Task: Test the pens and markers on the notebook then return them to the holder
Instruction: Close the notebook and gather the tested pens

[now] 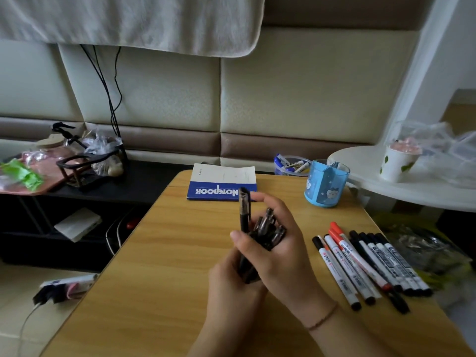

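Over the middle of the wooden table (159, 266), both hands hold a bundle of black pens (268, 233). My right hand (286, 248) wraps the bundle from the right. My left hand (231, 276) grips its lower end, thumb up against one black pen (243, 210) that sticks up higher than the rest. A closed blue and white notebook (223, 182) lies at the table's far edge. The blue transparent holder (325, 185) stands to its right and looks empty. Several markers (365, 264), black-capped and red-capped, lie in a row on the table's right side.
A round white side table (412, 191) with a paper cup (398, 161) stands at the right. A clear box of small markers (291, 164) sits behind the holder. A low black shelf (108, 191) with clutter is at the left. A power strip (67, 287) lies on the floor.
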Tool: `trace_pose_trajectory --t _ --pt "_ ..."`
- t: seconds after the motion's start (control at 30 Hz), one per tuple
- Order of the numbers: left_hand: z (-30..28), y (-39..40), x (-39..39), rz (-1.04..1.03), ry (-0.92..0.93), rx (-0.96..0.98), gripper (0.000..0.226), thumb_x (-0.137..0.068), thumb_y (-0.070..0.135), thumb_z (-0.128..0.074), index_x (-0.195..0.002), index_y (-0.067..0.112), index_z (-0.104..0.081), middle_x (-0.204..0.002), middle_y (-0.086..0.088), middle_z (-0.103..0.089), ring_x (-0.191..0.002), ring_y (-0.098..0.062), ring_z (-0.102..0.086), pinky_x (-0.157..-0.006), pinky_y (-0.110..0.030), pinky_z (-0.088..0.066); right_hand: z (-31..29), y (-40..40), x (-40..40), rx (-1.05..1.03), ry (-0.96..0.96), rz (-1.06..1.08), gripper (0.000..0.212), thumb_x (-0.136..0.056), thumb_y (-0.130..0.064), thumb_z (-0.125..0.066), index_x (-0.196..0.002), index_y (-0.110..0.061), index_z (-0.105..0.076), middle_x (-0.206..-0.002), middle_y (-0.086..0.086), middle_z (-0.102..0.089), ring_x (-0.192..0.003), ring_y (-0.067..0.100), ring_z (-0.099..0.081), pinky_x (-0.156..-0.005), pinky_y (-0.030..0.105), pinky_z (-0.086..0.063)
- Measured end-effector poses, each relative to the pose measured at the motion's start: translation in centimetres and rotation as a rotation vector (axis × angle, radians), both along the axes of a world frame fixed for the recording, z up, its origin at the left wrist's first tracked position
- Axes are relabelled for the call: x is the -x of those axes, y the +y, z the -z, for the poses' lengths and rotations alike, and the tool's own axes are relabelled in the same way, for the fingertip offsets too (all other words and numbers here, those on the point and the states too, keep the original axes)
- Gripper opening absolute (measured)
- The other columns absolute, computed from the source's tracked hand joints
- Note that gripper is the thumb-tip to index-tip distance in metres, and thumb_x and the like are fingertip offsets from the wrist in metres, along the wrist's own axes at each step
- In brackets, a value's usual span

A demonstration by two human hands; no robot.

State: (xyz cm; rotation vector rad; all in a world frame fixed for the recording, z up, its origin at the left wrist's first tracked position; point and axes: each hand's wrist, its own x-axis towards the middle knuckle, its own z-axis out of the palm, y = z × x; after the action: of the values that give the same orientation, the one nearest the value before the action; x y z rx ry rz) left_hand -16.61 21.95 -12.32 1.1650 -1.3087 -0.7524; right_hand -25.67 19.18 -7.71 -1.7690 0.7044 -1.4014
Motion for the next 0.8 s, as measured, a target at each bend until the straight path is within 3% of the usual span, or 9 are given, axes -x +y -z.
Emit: trace_pose_trajectory --t 0.07,0.17,0.23,0.3,0.4,0.47,0.63,0.73,0.8 --pt "0.1 0.1 0.1 0.009 0.005 -0.001 0.027 -0.079 0.004 -0.073 -0.101 0.019 -0.069 -0.089 0.008 -0.075 -0.084 -0.007 -0.071 -0.068 -0.023 -0.056 -0.1 0.3 0.1 0.041 0.007 0.006 0.064 -0.080 -0.014 -0.075 -0.133 -0.026 -0.042 -0.094 0.002 -0.061 -0.085 0.019 -0.064 -0.077 0.028 -0.054" --pt "0.4 0.2 0.0 -0.006 0.061 -0.001 0.016 -0.076 0.009 -0.074 -0.086 0.020 -0.069 -0.078 -0.001 -0.073 -0.072 -0.015 -0.070 -0.062 -0.032 -0.054 -2.3 -0.1 0.5 0.301 0.036 0.096 0.063 -0.082 -0.015 -0.070 -0.138 -0.018 -0.040 -0.116 0.005 -0.057 -0.102 0.024 -0.061 -0.085 0.037 -0.053" --pt "0.5 0.3 0.0 -0.021 0.069 0.013 0.017 -0.074 0.008 -0.073 -0.083 0.022 -0.068 -0.074 0.001 -0.072 -0.066 -0.010 -0.067 -0.058 -0.024 -0.049 -3.8 -0.7 0.7 0.559 0.261 0.122 0.043 -0.088 -0.013 -0.064 -0.130 -0.010 -0.053 -0.122 0.007 -0.056 -0.110 0.020 -0.057 -0.087 0.039 -0.051" --pt "0.4 0.3 0.0 -0.053 0.072 0.040 0.016 -0.071 0.011 -0.072 -0.081 0.022 -0.067 -0.070 0.001 -0.071 -0.062 -0.008 -0.064 -0.055 -0.022 -0.046 -4.6 -1.0 0.5 0.655 0.506 0.103 0.028 -0.093 -0.021 -0.057 -0.118 -0.010 -0.064 -0.120 0.007 -0.059 -0.109 0.018 -0.058 -0.086 0.036 -0.051" --pt "0.3 0.3 0.0 -0.075 0.089 0.091 0.017 -0.069 0.020 -0.072 -0.084 0.016 -0.066 -0.073 -0.002 -0.072 -0.067 -0.016 -0.068 -0.055 -0.034 -0.053 -4.1 -1.2 0.4 0.673 0.639 0.134 0.032 -0.093 -0.039 -0.054 -0.104 -0.012 -0.066 -0.098 0.003 -0.062 -0.089 0.015 -0.057 -0.069 0.036 -0.051" --pt "0.3 0.4 0.0 -0.073 0.070 0.118 0.022 -0.070 0.031 -0.069 -0.083 0.014 -0.065 -0.073 -0.005 -0.071 -0.067 -0.019 -0.067 -0.055 -0.039 -0.053 -3.6 -1.1 0.7 0.710 0.654 0.202 0.037 -0.089 -0.047 -0.056 -0.105 -0.014 -0.065 -0.094 0.001 -0.060 -0.086 0.015 -0.054 -0.065 0.036 -0.048" --pt "0.6 0.2 -0.2 -0.050 0.021 0.128 0.025 -0.073 0.032 -0.066 -0.079 0.008 -0.066 -0.070 -0.007 -0.069 -0.065 -0.017 -0.068 -0.053 -0.039 -0.053 -4.9 -0.4 0.5 0.672 0.639 0.158 0.060 -0.087 -0.051 -0.054 -0.133 -0.013 -0.052 -0.132 0.006 -0.056 -0.124 0.016 -0.050 -0.095 0.035 -0.047" --pt "0.3 -0.1 0.3 -0.114 0.038 0.105 0.026 -0.076 0.049 -0.058 -0.087 0.027 -0.068 -0.081 0.004 -0.071 -0.080 0.000 -0.068 -0.064 -0.025 -0.055 -5.1 -0.1 -0.5 0.501 0.890 0.022 0.075 -0.088 -0.070 -0.026 -0.138 -0.020 -0.049 -0.135 -0.001 -0.058 -0.130 0.012 -0.046 -0.108 0.039 -0.038" --pt "-0.1 -0.1 0.3 -0.166 0.070 0.095 0.021 -0.074 0.052 -0.057 -0.085 0.036 -0.064 -0.081 0.009 -0.070 -0.080 0.009 -0.064 -0.066 -0.009 -0.049 -5.0 -0.2 -0.4 0.349 0.942 -0.155 0.089 -0.077 -0.079 -0.006 -0.145 -0.031 -0.036 -0.144 -0.009 -0.049 -0.137 0.004 -0.035 -0.118 0.038 -0.020"
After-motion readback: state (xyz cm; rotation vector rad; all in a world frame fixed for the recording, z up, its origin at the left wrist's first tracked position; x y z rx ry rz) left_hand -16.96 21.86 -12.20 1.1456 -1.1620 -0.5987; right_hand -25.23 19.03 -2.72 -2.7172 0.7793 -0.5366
